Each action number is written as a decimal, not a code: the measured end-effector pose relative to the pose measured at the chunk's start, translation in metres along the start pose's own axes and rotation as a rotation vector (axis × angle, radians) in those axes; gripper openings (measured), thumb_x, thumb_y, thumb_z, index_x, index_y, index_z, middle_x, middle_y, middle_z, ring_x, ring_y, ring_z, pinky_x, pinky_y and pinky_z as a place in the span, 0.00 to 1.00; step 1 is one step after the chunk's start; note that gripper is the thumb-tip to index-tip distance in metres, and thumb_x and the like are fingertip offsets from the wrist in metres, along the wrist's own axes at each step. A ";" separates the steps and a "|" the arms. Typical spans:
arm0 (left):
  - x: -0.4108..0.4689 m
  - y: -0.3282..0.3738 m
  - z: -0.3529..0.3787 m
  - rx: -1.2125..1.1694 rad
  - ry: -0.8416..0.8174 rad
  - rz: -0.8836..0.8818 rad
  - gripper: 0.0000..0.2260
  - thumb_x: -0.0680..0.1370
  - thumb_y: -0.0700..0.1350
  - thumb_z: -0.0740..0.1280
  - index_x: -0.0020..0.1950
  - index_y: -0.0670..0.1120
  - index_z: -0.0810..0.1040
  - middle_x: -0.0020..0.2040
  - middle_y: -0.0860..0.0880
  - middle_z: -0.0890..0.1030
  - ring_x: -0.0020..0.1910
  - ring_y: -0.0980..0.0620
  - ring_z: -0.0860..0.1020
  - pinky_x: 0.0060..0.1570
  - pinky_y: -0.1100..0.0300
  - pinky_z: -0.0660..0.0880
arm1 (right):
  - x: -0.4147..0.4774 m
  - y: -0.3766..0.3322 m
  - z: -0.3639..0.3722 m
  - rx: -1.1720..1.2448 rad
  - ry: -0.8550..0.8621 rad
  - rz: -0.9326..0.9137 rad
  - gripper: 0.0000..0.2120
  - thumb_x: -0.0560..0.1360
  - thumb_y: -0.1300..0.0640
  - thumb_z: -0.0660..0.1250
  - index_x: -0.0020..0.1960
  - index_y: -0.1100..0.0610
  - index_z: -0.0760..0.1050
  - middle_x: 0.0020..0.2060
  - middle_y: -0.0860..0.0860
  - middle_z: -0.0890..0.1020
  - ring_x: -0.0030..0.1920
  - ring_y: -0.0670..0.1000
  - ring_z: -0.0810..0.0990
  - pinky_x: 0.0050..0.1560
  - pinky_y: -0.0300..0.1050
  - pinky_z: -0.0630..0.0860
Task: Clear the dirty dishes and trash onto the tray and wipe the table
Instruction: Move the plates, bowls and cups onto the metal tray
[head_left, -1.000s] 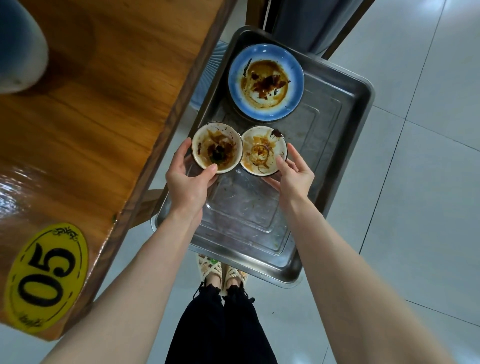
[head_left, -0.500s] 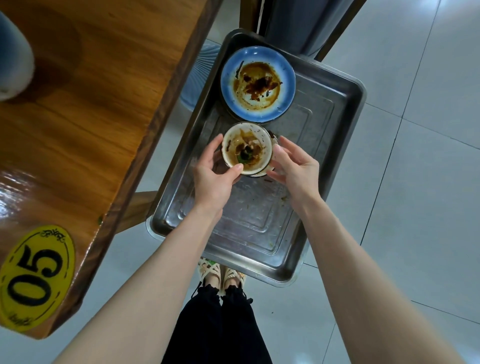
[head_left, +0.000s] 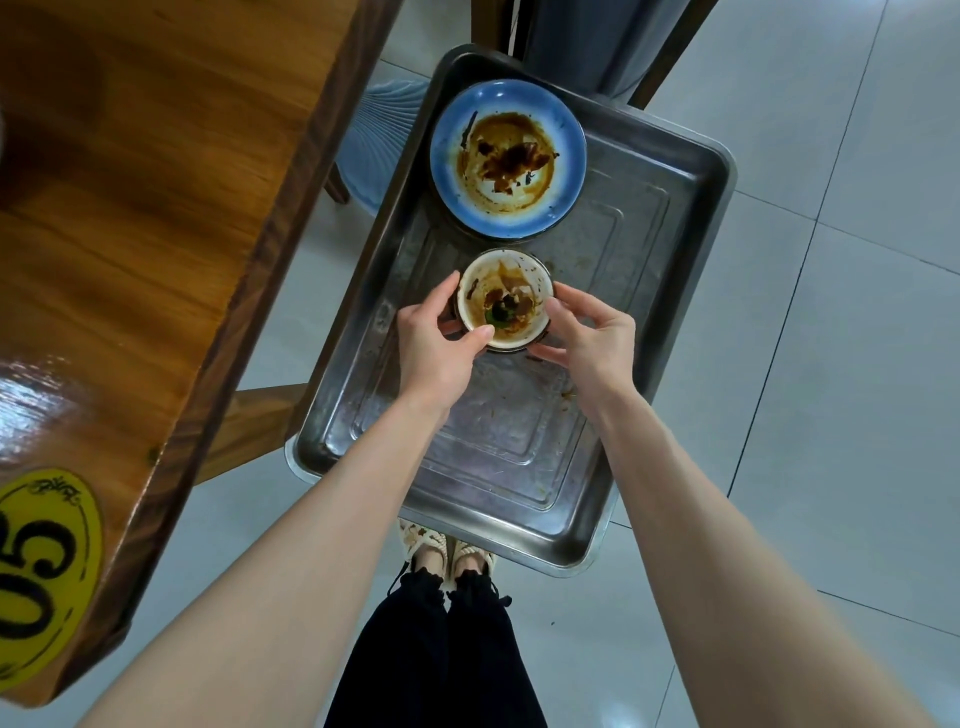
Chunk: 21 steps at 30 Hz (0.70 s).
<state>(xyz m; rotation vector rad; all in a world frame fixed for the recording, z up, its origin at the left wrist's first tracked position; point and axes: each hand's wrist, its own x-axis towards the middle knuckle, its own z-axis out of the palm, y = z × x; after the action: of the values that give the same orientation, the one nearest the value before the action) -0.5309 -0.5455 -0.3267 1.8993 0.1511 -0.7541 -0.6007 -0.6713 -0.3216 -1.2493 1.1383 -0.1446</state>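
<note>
Now, from the head camera, your left hand (head_left: 434, 345) and right hand (head_left: 595, 338) both curl round the small bowl (head_left: 501, 299), thumbs at its near rim, fingers on its sides; it is streaked with brown sauce and sits over the middle of the metal tray (head_left: 649, 291); just beyond it on the tray lies the blue plate (head_left: 506, 156), also sauce-stained; the wooden surface (head_left: 130, 208) stands to your left, bearing a yellow 05 tag (head_left: 41, 561).

Glossy varnished wood table (head_left: 156, 218), scuffed dull metal tray (head_left: 670, 291), glazed bowl (head_left: 503, 296)
</note>
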 end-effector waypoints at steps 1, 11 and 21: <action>0.001 -0.001 0.001 0.021 -0.002 0.004 0.30 0.71 0.37 0.75 0.71 0.54 0.71 0.63 0.48 0.67 0.55 0.54 0.74 0.58 0.48 0.78 | 0.001 0.001 0.000 0.001 0.001 0.006 0.12 0.76 0.60 0.69 0.59 0.58 0.81 0.44 0.49 0.84 0.45 0.49 0.85 0.35 0.42 0.81; 0.005 -0.010 0.003 0.056 0.012 -0.054 0.31 0.76 0.47 0.71 0.76 0.55 0.62 0.72 0.48 0.64 0.70 0.49 0.67 0.66 0.52 0.70 | 0.008 0.007 0.001 -0.083 0.036 0.051 0.25 0.75 0.56 0.70 0.70 0.53 0.70 0.47 0.51 0.79 0.50 0.49 0.81 0.44 0.44 0.83; 0.007 -0.015 -0.003 -0.334 -0.016 -0.161 0.23 0.77 0.36 0.68 0.72 0.47 0.70 0.66 0.48 0.76 0.64 0.49 0.75 0.57 0.51 0.78 | 0.006 0.005 0.011 0.082 -0.081 0.098 0.20 0.76 0.60 0.69 0.68 0.56 0.73 0.52 0.52 0.84 0.52 0.51 0.83 0.45 0.49 0.83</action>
<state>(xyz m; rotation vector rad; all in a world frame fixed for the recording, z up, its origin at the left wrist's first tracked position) -0.5304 -0.5380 -0.3420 1.5756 0.3994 -0.7973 -0.5923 -0.6655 -0.3304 -1.1150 1.1103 -0.0661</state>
